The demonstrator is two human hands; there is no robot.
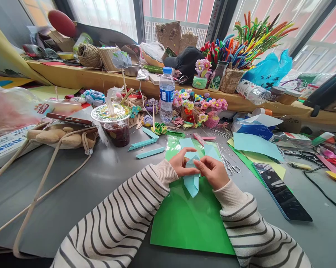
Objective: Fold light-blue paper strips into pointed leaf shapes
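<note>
The folded light-blue paper (192, 182) was near the middle of the frame, held above the green sheet (193, 223) on the grey desk (106, 186). With our left hand (184, 162) we gripped its left side, the fingers curved around it; with our right hand (213, 172) we pinched its right edge between thumb and fingers. We had silver scissors (233, 168) just right of the sheet, a phone (282, 193) at right, and an iced drink (115, 126) left of centre.
</note>
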